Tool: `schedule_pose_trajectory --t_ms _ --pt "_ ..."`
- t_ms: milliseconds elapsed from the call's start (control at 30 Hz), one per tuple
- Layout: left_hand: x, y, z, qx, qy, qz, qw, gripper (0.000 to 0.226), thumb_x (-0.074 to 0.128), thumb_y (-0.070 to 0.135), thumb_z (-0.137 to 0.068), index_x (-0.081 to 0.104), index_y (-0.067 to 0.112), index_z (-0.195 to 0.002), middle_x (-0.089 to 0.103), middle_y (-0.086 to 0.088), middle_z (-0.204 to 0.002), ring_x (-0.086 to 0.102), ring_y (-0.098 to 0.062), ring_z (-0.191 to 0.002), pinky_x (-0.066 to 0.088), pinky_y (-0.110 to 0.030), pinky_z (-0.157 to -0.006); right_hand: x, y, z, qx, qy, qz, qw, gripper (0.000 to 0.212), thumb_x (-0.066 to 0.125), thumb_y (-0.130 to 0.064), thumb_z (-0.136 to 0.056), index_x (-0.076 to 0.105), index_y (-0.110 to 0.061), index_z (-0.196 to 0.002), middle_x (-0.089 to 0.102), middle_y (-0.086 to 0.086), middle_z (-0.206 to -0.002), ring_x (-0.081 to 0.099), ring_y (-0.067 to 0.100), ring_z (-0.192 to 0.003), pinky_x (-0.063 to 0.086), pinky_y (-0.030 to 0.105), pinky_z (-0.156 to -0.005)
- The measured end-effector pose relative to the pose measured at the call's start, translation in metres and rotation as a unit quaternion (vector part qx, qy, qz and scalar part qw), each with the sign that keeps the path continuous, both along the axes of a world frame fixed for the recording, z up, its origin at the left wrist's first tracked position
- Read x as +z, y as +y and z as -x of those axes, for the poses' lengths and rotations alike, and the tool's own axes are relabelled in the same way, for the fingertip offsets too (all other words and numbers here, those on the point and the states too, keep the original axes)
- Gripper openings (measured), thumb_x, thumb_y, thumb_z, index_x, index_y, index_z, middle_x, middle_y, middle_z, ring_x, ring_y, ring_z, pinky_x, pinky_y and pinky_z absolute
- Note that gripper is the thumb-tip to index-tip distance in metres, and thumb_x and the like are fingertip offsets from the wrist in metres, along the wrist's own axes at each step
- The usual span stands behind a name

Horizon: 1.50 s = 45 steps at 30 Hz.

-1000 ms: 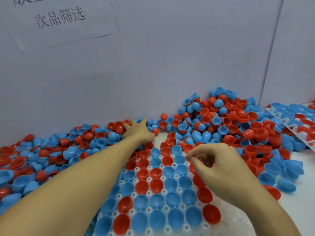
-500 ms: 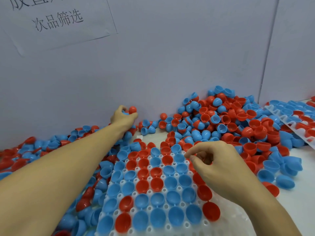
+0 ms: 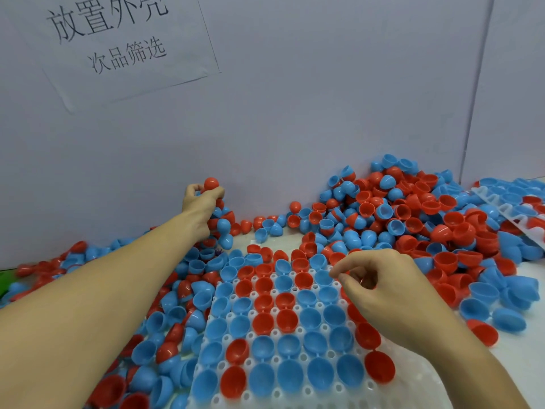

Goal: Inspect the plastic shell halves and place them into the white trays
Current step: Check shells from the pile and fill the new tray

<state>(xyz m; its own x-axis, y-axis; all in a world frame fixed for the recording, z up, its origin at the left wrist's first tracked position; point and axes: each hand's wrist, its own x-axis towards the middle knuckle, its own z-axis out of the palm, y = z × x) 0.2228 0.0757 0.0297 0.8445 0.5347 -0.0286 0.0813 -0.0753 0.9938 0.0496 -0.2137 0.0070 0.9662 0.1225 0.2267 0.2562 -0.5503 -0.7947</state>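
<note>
My left hand [image 3: 200, 199] grips a red shell half [image 3: 211, 183] up by the wall [image 3: 295, 113]. The white tray [image 3: 298, 330] in front of me holds red and blue halves in its cups. My right hand [image 3: 383, 286] hovers over the tray's right side, fingers curled, holding nothing I can see. Loose halves [image 3: 413, 219] lie heaped around it.

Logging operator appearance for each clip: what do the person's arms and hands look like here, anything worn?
Both forearms are bare, with no sleeves, gloves or watch in view. The left hand and right hand show no markings. A thin ring may sit on one right finger, too blurred to confirm.
</note>
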Motion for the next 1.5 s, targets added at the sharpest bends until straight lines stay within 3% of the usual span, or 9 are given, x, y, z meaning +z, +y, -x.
schedule_pose_trajectory --t_ms 333,467,600,733,833,1000,1200,1367,1500 --pt "0.021 0.007 0.021 0.101 -0.068 0.235 0.964 0.02 0.064 0.024 -0.085 0.054 0.02 -0.101 0.057 -0.002 -0.09 0.055 -0.021 -0.08 0.055 -0.038 -0.085 -0.001 0.001 -0.001 0.0 -0.012 -0.002 1.0 0.022 0.062 -0.012 -0.093 0.076 -0.028 -0.086 0.065 -0.017 -0.063 0.056 -0.001 -0.055 0.042 0.009 -0.048" --pt "0.039 -0.004 0.065 0.057 -0.118 0.326 0.936 0.031 0.058 0.019 -0.085 0.042 0.02 -0.059 0.049 0.004 -0.059 0.052 -0.012 -0.05 0.053 -0.024 -0.054 0.001 0.007 0.0 0.005 -0.03 -0.02 0.999 0.024 0.065 -0.013 -0.091 0.073 -0.032 -0.079 0.064 -0.009 -0.059 0.054 0.003 -0.052 0.044 0.014 -0.051" --pt "0.038 -0.031 0.134 0.017 -0.143 0.382 0.913 0.049 0.052 0.012 -0.084 0.038 0.02 -0.038 0.046 0.005 -0.05 0.051 -0.012 -0.041 0.052 -0.023 -0.047 0.01 0.03 0.008 0.031 -0.053 -0.049 0.997 0.016 0.066 -0.022 -0.092 0.073 -0.035 -0.085 0.066 -0.022 -0.073 0.062 0.0 -0.065 0.047 0.012 -0.06" --pt "0.023 -0.05 0.192 0.027 -0.177 0.46 0.869 0.046 0.056 0.007 -0.082 0.042 0.019 -0.04 0.054 0.003 -0.054 0.057 -0.016 -0.042 0.054 -0.026 -0.046 0.017 0.061 0.023 0.125 0.01 -0.128 0.984 0.019 0.065 -0.048 -0.086 0.066 -0.045 -0.105 0.068 -0.023 -0.09 0.07 0.005 -0.076 0.058 0.023 -0.068" --pt "0.011 -0.057 0.216 0.044 -0.186 0.471 0.861 0.039 0.059 0.008 -0.082 0.05 0.016 -0.045 0.058 0.001 -0.056 0.063 -0.016 -0.047 0.055 -0.028 -0.046 0.016 0.078 0.033 0.185 0.068 -0.117 0.973 0.032 0.072 -0.047 -0.082 0.06 -0.047 -0.112 0.07 -0.016 -0.094 0.072 0.008 -0.079 0.061 0.029 -0.071" --pt "0.002 -0.054 0.226 0.046 -0.191 0.484 0.853 0.043 0.058 0.009 -0.083 0.051 0.017 -0.042 0.058 0.001 -0.053 0.064 -0.017 -0.047 0.054 -0.027 -0.044 0.014 0.088 0.037 0.177 0.081 -0.116 0.974 0.031 0.08 -0.031 -0.08 0.063 -0.042 -0.105 0.071 -0.01 -0.086 0.07 0.015 -0.076 0.061 0.031 -0.072" --pt "-0.002 -0.04 0.224 0.022 -0.226 0.431 0.873 0.039 0.049 0.006 -0.084 0.036 0.021 -0.05 0.045 0.004 -0.054 0.051 -0.017 -0.041 0.025 -0.019 -0.035 0.013 0.085 0.035 0.181 0.086 -0.14 0.97 0.012 0.07 -0.026 -0.09 0.068 -0.038 -0.091 0.068 -0.003 -0.085 0.07 0.016 -0.073 0.06 0.031 -0.068" --pt "-0.006 -0.045 0.22 0.04 -0.219 0.401 0.889 0.036 0.048 0.004 -0.083 0.035 0.02 -0.053 0.045 0.003 -0.058 0.049 -0.016 -0.041 0.025 -0.018 -0.036 0.013 0.081 0.033 0.134 0.073 -0.105 0.983 0.02 0.06 -0.042 -0.094 0.07 -0.033 -0.078 0.065 0.013 -0.071 0.05 0.015 -0.058 0.043 0.027 -0.057" --pt "-0.008 -0.055 0.219 0.082 -0.205 0.387 0.895 0.012 0.052 0.006 -0.085 0.046 0.015 -0.079 0.048 0.0 -0.068 0.049 -0.014 -0.044 0.031 -0.02 -0.036 0.014 0.086 0.035 0.058 0.044 -0.153 0.986 0.03 0.063 -0.042 -0.092 0.071 -0.027 -0.067 0.061 0.001 -0.056 0.048 0.009 -0.048 0.037 0.013 -0.045"
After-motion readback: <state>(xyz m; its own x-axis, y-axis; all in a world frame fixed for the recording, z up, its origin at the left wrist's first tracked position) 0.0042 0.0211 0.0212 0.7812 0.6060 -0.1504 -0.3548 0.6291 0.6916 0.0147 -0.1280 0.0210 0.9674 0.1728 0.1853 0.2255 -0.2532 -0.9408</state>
